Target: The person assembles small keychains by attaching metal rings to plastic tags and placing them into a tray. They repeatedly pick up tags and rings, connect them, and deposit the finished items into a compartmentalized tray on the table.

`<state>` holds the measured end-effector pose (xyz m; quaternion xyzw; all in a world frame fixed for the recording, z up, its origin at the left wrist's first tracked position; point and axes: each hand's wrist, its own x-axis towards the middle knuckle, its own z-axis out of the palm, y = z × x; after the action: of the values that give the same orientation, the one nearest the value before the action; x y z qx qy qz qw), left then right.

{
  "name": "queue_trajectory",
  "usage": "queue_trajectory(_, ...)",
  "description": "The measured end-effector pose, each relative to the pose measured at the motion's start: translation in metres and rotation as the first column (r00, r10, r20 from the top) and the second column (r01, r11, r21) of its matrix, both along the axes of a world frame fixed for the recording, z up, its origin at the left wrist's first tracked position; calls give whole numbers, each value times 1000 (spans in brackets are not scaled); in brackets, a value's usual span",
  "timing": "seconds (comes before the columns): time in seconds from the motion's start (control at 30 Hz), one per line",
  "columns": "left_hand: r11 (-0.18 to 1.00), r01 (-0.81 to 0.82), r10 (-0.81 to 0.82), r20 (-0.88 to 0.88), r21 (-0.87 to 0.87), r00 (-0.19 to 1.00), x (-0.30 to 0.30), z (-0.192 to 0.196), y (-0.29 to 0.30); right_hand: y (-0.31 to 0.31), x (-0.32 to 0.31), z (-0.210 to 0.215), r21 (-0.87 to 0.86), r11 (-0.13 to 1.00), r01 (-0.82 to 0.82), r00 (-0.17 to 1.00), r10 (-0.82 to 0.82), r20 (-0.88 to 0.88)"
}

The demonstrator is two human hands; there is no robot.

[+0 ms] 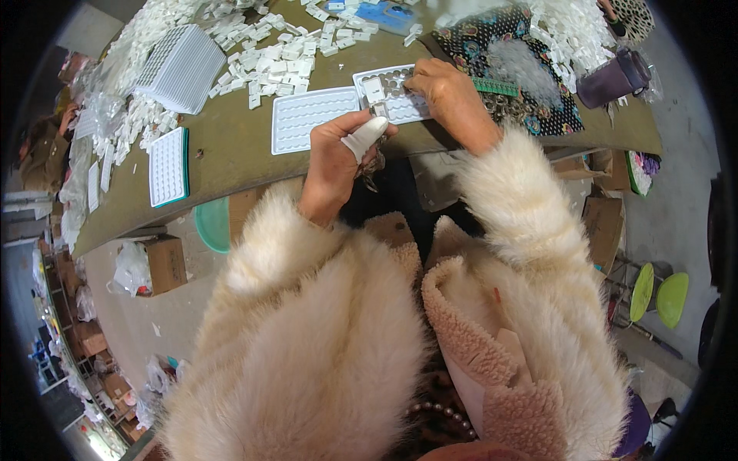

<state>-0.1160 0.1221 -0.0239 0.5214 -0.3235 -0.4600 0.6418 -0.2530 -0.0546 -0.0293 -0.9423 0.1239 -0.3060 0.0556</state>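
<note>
View from above of a person in a fluffy cream coat (307, 338) working at the edge of a brown table (231, 154). Left hand (338, 154) is curled closed, w/ a white cover on the thumb (365, 137); the thumb and forefinger pinch something small at their tips, too small to tell what, and a bunch of small dark metal bits (371, 170) hangs just below the closed fingers. Right hand (450, 96) lies palm down, fingers bent, fingertips pressing on a clear plastic tray (392, 104) w/ rows of round pockets; can't tell if they grip anything. A small white piece (373, 90) sits on that tray just left of the right fingertips and just above the left thumb tip. A 2nd white tray (307, 119), pockets in neat rows, lies flat touching the 1st, just above-left of the left fingers. Further left of both hands, well apart: a white tray w/ a teal rim (169, 167) and a stack of white trays (181, 69). Loose white plastic pieces (277, 58) are scattered beyond the fingers, across the far side of the table. Right of the right hand: a dark patterned cloth (538, 100), w/ a green strip (496, 87) touching the knuckles, and a purple cup (615, 77) on its side past it. Cardboard boxes (165, 261) sit on the floor below.
</note>
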Motion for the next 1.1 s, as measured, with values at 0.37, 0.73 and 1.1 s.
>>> queue_trajectory(0.37, 999, 25, -25, 9, 39, 1000, -5, 4, -3, 26, -9, 21, 319, 944, -85, 983, 27, 181)
queue_trajectory(0.73, 995, 96, -95, 201, 6, 975, -12, 4, 1, 53, -14, 32, 249, 956, -157, 962, 92, 257)
queue_trajectory(1.1, 999, 39, -42, -176, -22, 984, -11, 4, 11, 60, -3, 23, 183, 953, -241, 894, 145, 425)
